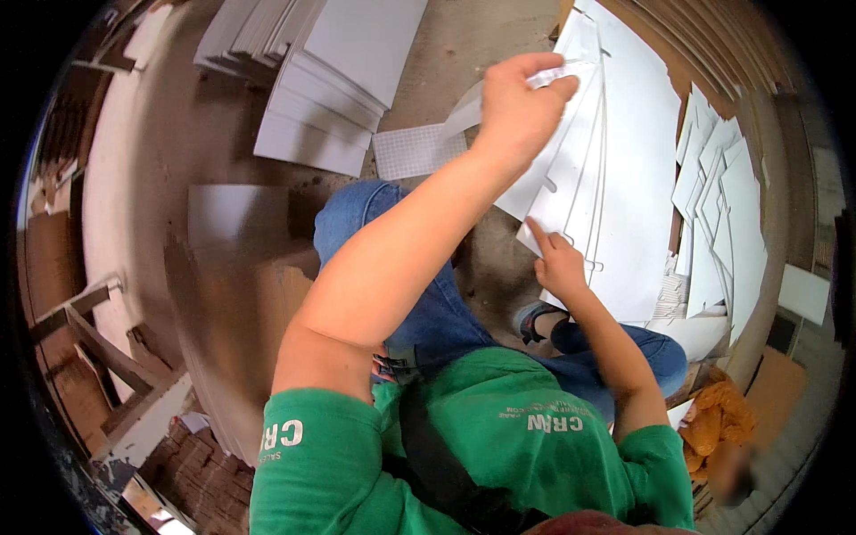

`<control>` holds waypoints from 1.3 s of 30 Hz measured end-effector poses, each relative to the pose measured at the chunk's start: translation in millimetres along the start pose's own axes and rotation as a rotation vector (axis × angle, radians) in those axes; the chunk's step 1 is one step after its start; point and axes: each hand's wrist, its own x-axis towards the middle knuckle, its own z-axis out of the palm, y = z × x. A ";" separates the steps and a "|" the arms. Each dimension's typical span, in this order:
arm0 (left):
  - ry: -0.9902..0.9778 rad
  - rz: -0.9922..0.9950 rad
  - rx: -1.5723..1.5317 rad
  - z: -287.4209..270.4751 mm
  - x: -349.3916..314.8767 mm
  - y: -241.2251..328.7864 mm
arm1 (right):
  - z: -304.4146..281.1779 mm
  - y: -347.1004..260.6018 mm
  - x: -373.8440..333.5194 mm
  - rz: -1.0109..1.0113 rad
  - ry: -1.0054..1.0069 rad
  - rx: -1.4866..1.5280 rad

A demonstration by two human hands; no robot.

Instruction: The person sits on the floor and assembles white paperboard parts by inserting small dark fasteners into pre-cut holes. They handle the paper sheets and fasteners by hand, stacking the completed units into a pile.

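My left hand is raised and shut on a thin white strip at the top edge of a pile of large white slotted boards. These boards lean in front of my knees. Lower down, my right hand rests against the near corner of the same boards, with its index finger stretched along the edge. I cannot tell whether it grips the board or only presses on it. I sit in blue jeans and a green shirt.
Stacks of white boards lie at the upper left, with a small gridded white piece beside them. Brown cardboard sheets stand to my left. Several cut white pieces are heaped on the right, above an orange cloth. My sandalled foot is below the boards.
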 end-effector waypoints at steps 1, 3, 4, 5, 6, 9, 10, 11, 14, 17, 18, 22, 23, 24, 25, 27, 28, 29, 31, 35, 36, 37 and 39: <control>-0.003 0.007 -0.006 1.2 0.5 0.2 | -3.7 0.4 -5.1 0.012 0.049 0.036; 0.019 -0.009 -0.022 4.7 0.0 2.0 | -7.6 4.0 -13.3 0.022 0.094 0.056; 0.023 0.011 -0.064 5.9 0.5 1.9 | -10.2 4.2 -15.1 0.026 0.115 0.065; 0.028 0.033 -0.105 6.7 1.3 1.6 | -13.9 2.9 -15.0 0.024 0.146 0.079; 0.037 0.046 -0.148 7.6 1.4 -1.0 | -13.6 4.1 -16.4 0.026 0.170 0.106; 0.086 -0.009 -0.145 2.4 -4.0 10.9 | -9.2 7.3 -23.6 0.021 0.237 0.135; 0.089 -0.068 -0.145 -0.1 -7.2 21.7 | -8.8 7.1 -24.4 0.021 0.217 0.140; 0.078 -0.138 -0.184 -2.9 -9.4 25.2 | -7.0 7.0 -25.9 0.023 0.197 0.146; 0.180 0.047 -0.091 -6.8 -2.9 16.5 | 5.9 4.2 -14.2 0.026 0.109 0.099; 0.245 0.221 0.033 -7.1 13.8 -8.3 | 44.4 3.9 4.1 0.023 0.025 0.016; 0.140 0.007 -0.071 -9.5 8.0 6.7 | 56.3 5.3 8.7 0.082 -0.041 -0.013; -0.079 -0.144 0.018 -2.7 4.4 2.3 | 56.2 5.2 10.7 0.265 -0.052 0.488; -0.122 -0.134 0.109 4.5 2.9 -4.5 | 42.9 5.9 4.5 0.260 0.004 0.603; -0.179 -0.079 0.135 18.1 -2.2 -15.1 | 33.8 11.6 -5.8 0.299 0.134 0.641; -0.233 -0.044 0.346 30.8 -9.9 -18.1 | 19.5 19.2 -21.3 0.318 0.218 0.783; -0.414 0.197 0.517 60.6 -43.8 -11.9 | -1.4 34.8 -53.5 0.395 0.417 0.924; -0.484 0.139 0.584 70.9 -63.7 -7.2 | -29.1 31.9 -70.3 0.570 0.405 1.387; -0.605 0.230 0.639 76.6 -79.7 -5.1 | -50.9 31.6 -89.7 0.622 0.473 1.743; -0.807 0.213 0.648 81.0 -111.1 -3.8 | -79.5 38.4 -133.6 0.432 0.508 2.329; -1.499 0.014 0.526 130.3 -182.4 -6.9 | -86.3 40.2 -246.4 0.259 0.803 2.436; -1.613 -0.012 0.552 151.7 -203.8 -3.4 | -79.6 40.4 -283.0 0.310 0.897 2.327; -1.705 -0.032 0.567 168.6 -220.6 1.4 | -84.1 28.8 -307.0 0.290 1.037 2.215; -1.894 -0.056 0.607 201.0 -243.0 7.5 | -79.4 21.0 -345.6 0.277 1.215 2.003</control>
